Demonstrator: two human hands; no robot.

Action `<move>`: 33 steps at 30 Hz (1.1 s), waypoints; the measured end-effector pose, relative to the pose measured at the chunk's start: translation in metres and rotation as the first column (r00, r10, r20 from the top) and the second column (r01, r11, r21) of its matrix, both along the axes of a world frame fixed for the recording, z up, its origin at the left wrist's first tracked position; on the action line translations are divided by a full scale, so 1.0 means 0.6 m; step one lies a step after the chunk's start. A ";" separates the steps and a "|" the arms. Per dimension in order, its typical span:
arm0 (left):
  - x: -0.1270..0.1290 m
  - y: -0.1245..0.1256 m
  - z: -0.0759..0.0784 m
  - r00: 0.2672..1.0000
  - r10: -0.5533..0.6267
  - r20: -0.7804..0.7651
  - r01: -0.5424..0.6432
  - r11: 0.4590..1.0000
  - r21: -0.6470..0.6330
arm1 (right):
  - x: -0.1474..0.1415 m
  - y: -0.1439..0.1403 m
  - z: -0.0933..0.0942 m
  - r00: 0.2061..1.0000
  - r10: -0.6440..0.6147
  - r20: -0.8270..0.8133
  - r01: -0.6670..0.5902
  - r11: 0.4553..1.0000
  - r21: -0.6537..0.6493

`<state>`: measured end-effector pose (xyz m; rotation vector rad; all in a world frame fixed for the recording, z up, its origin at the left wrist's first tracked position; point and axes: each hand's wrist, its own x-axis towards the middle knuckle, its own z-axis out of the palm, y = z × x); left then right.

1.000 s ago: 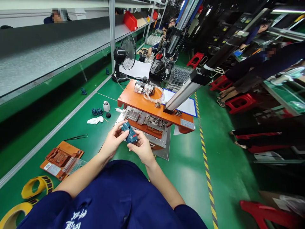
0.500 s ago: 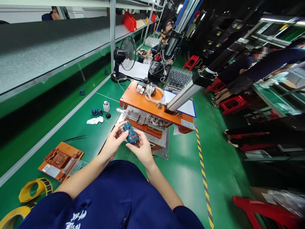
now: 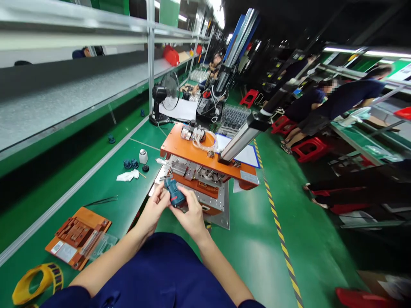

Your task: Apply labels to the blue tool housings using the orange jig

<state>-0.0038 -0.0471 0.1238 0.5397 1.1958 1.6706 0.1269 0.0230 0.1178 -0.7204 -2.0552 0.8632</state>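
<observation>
The left hand (image 3: 154, 208) and right hand (image 3: 192, 212) jointly hold a blue case (image 3: 174, 193); an orange machine (image 3: 192, 152) stands just beyond them.

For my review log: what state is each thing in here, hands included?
Left hand: fingers closed on the blue part
Right hand: gripping its other side
Blue part: held tilted between both hands
White bottle: upright
White cloth: crumpled
Orange fixture: lying flat
Yellow roll: loosely coiled
Fan: upright; running or not, cannot tell
Orange machine: standing; on or off, unclear
</observation>
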 end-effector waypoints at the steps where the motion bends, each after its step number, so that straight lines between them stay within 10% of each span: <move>1: 0.002 0.000 -0.004 1.000 -0.014 0.016 0.014 1.000 -0.008 | -0.001 0.000 -0.005 1.000 0.007 0.026 -0.007 1.000 0.002; 8: -0.002 0.002 -0.064 0.985 -0.083 0.153 0.097 0.991 -0.088 | 0.010 0.008 -0.051 0.987 0.157 0.030 -0.142 0.948 -0.285; 12: -0.005 0.004 -0.136 0.979 -0.137 -0.152 0.118 0.985 -0.124 | 0.027 0.023 -0.095 0.996 0.077 -0.053 -0.093 0.863 -0.497; 18: 0.007 0.004 -0.233 0.748 -0.176 -0.640 0.190 0.981 -0.048 | 0.033 0.027 -0.145 0.985 0.162 -0.054 -0.164 0.818 -0.552; 33: 0.010 -0.011 -0.223 0.713 -0.071 -0.698 0.011 0.996 -0.091 | 0.025 0.024 -0.192 0.990 0.080 -0.114 -0.138 0.683 -0.717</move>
